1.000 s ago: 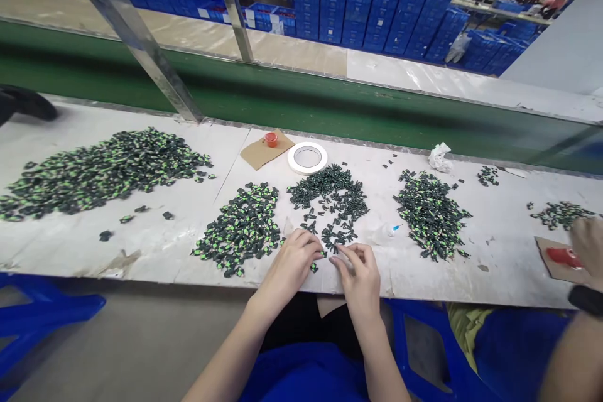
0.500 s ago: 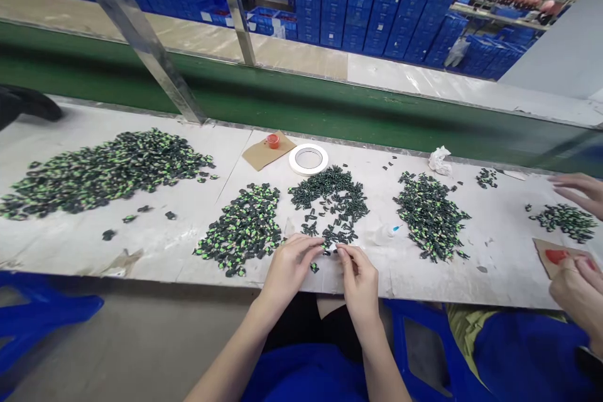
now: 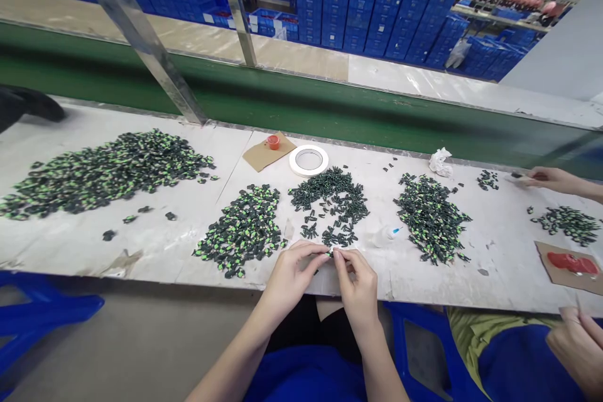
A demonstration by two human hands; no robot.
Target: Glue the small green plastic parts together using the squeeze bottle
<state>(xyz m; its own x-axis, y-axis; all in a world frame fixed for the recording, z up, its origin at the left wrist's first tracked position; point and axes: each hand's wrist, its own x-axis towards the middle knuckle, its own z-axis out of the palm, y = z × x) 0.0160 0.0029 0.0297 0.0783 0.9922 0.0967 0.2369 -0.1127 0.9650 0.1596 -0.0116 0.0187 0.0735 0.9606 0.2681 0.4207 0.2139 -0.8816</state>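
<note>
My left hand (image 3: pixel 293 273) and my right hand (image 3: pixel 358 279) meet near the table's front edge, fingertips pinched together. Between them is a small black-and-green part (image 3: pixel 330 253), mostly covered by the fingers; exactly which bit each hand grips is hard to make out. Just beyond the fingertips lies a loose ring-shaped heap of small dark parts (image 3: pixel 330 191). Left of my left hand spreads a pile of black-and-green pieces (image 3: pixel 242 226). Right of my right hand is another pile of dark and green pieces (image 3: pixel 431 217).
A white tape roll (image 3: pixel 308 160) and a red tub (image 3: pixel 272 142) on cardboard stand at the back. A large part pile (image 3: pixel 113 166) covers the left. A blue-tipped bottle (image 3: pixel 390 233) lies right of centre. At far right, a co-worker's hand (image 3: pixel 551 179) reaches over the table.
My hands have closed together at the fingertips. The small green-marked piece that lay between them on the table is now hidden or lifted. The co-worker's hands have shifted.
</note>
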